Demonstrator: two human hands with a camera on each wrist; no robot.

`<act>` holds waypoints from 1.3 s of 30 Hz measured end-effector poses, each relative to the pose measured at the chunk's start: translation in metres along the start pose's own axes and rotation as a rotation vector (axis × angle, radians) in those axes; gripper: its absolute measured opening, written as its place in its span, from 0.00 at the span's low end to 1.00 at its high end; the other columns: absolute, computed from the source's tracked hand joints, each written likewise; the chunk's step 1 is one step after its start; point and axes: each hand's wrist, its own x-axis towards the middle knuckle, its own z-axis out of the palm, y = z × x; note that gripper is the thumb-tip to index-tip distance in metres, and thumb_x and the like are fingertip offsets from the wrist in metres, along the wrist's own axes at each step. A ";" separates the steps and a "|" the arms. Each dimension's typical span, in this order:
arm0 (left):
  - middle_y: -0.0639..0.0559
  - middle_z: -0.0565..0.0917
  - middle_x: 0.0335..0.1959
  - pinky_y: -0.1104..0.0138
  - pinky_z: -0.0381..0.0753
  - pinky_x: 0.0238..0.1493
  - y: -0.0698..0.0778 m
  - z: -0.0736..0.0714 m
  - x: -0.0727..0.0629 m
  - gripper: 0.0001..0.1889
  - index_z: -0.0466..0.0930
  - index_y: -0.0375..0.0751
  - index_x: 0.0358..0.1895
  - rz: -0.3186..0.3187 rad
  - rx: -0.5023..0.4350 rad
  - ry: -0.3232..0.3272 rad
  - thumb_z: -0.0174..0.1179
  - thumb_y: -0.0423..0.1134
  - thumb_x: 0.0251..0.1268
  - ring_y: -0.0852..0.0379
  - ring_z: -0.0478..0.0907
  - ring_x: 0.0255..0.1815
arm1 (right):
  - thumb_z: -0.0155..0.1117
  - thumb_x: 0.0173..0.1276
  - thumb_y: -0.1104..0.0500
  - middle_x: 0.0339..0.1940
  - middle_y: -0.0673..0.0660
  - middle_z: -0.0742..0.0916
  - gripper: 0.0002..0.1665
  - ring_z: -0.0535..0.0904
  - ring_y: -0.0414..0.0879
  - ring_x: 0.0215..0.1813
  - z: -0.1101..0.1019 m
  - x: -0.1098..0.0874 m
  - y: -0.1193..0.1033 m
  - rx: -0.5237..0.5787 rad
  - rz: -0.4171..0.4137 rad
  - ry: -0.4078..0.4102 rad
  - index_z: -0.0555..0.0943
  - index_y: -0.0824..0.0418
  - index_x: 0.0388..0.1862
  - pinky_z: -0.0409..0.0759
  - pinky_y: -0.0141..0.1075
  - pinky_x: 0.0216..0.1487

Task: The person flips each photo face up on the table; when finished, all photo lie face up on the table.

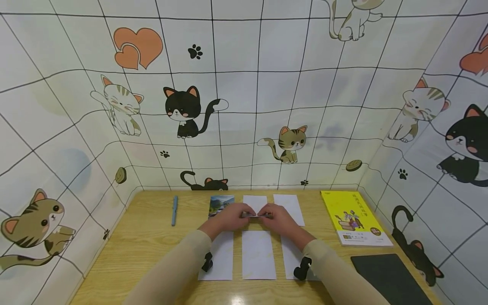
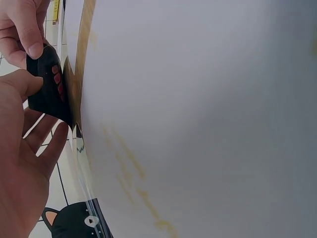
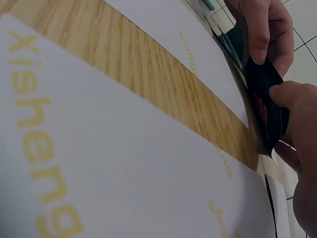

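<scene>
Both hands pinch a dark, glossy photo print (image 2: pixel 48 94) with red shapes on it. My left hand (image 1: pixel 231 216) grips one end, thumb on the near face; my right hand (image 1: pixel 281 219) has the other end. In the head view only a thin edge of the print shows between the hands, over the middle of the back row. In the right wrist view the print (image 3: pixel 262 94) looks slightly bent. Just behind it lies a white sheet (image 1: pixel 254 202). Left of the hands, a landscape photo (image 1: pixel 221 204) lies face up, partly covered by the left hand.
White sheets lie in rows, among them one front centre (image 1: pixel 259 256), one front left (image 1: pixel 221 258) and one back right (image 1: pixel 289 207). A blue pen (image 1: pixel 174 211) is on the left. A yellow book (image 1: pixel 354 216) and a dark flat pad (image 1: pixel 389 277) are on the right.
</scene>
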 end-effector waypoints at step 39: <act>0.60 0.89 0.54 0.56 0.85 0.62 -0.006 -0.003 0.003 0.09 0.90 0.53 0.54 -0.052 -0.296 0.136 0.61 0.36 0.86 0.58 0.85 0.59 | 0.74 0.79 0.61 0.46 0.45 0.92 0.07 0.86 0.43 0.48 -0.009 0.011 -0.014 0.118 0.095 0.096 0.93 0.50 0.49 0.85 0.42 0.50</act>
